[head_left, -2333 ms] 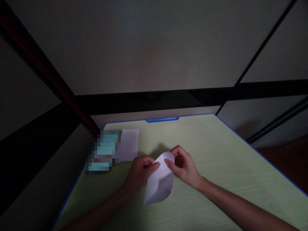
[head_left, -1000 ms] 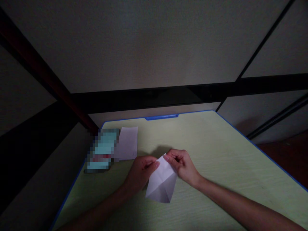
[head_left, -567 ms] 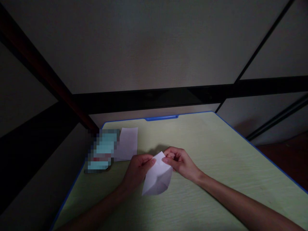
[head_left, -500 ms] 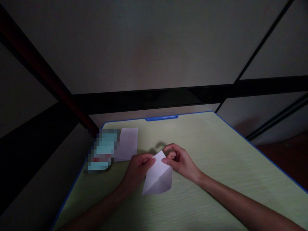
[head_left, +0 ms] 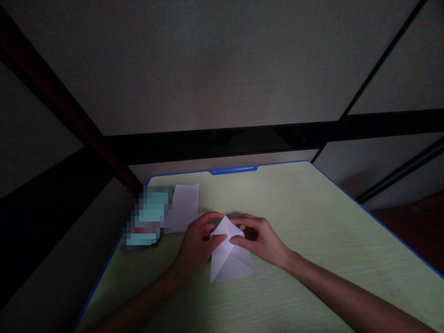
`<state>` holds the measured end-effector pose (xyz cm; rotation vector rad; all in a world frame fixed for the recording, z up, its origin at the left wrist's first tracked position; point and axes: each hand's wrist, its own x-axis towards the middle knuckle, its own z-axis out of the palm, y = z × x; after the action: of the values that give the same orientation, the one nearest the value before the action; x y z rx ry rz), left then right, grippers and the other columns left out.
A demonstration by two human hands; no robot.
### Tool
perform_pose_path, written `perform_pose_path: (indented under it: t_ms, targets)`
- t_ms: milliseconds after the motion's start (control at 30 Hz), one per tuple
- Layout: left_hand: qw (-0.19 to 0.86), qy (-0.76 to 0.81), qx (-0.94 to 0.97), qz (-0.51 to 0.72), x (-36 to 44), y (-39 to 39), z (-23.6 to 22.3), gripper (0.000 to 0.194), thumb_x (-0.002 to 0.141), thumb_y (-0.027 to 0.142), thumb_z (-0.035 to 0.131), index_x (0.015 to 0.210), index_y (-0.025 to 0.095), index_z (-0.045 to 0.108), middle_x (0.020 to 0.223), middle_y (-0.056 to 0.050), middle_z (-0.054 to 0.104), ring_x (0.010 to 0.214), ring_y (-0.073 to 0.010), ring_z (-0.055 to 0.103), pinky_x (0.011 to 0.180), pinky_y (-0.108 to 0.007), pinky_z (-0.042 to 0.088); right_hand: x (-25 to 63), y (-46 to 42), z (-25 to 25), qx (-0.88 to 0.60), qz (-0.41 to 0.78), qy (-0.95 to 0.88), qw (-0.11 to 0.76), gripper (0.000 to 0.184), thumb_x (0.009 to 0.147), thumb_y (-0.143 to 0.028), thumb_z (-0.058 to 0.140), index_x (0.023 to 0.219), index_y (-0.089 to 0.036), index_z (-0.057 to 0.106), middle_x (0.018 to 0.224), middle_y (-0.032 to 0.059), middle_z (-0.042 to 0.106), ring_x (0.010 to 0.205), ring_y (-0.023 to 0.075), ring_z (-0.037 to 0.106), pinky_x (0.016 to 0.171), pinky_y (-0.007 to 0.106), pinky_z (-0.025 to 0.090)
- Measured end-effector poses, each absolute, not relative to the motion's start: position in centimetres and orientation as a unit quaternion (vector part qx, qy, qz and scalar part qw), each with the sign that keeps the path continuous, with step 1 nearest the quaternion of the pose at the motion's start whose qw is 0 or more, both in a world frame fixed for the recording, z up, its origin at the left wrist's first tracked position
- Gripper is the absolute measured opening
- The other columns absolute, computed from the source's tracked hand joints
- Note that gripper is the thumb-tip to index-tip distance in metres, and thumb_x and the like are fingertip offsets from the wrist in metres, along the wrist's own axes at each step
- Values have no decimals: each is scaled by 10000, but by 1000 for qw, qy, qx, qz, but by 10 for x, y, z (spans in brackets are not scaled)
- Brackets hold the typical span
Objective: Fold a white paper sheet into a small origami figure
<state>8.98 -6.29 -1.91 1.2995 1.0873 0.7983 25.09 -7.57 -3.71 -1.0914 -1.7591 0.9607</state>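
Observation:
A white sheet of paper (head_left: 230, 265) with creases and a pointed top is held between my two hands, above the table's middle. My left hand (head_left: 200, 239) grips its left side, thumb on the front face and fingers behind. From the right, my right hand (head_left: 261, 239) pinches the other side in the same way. The two thumb tips lie close together near the centre of the paper. Both hands hide parts of its side edges, and the fingertips behind it are partly covered.
The pale wood-grain table (head_left: 305, 208) has a blue edge and a blue handle piece (head_left: 233, 170) at the back. On the left lies a pixelated phone-like object (head_left: 150, 216) beside flat white paper (head_left: 182, 208). Panelled doors (head_left: 222, 69) rise behind.
Both thumbs have moved down the paper and closer together. The paper has turned, and its upper part now shows folds opening to both sides below the point.

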Motion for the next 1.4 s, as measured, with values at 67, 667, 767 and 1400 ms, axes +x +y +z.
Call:
perform_pose_path:
  t_ms: [67, 667, 767, 1400]
  targets:
    - [586, 468, 561, 350, 89, -62, -22, 328, 582, 140, 586, 895, 147, 486, 639, -6, 628, 540, -135, 576, 450, -190, 402, 250, -75, -42, -442, 427, -671, 415, 325, 635, -259, 616, 948, -174, 590, 684, 14, 594, 586, 117, 500, 543, 231, 401]
    - [423, 539, 607, 402, 86, -57, -21, 262, 680, 306, 487, 491, 126, 510, 436, 48, 425, 444, -74, 363, 415, -177, 266, 247, -74, -39, -358, 611, -514, 484, 206, 658, -233, 598, 849, -158, 588, 630, -14, 558, 578, 78, 490, 516, 185, 365]
    - [442, 547, 582, 408, 87, -56, -17, 327, 682, 344, 466, 433, 139, 412, 414, 61, 318, 414, -59, 279, 387, -179, 210, 248, -73, -40, -369, 604, -512, 486, 168, 698, -254, 552, 822, -150, 599, 586, -26, 531, 506, 58, 448, 462, 168, 344]
    - [483, 473, 679, 285, 91, -61, -29, 324, 719, 348, 421, 470, 153, 348, 468, 59, 277, 455, -64, 258, 417, -189, 190, 247, -69, -45, -416, 640, -371, 528, 238, 630, -335, 607, 638, -98, 625, 501, 1, 585, 423, 72, 473, 437, 194, 350]
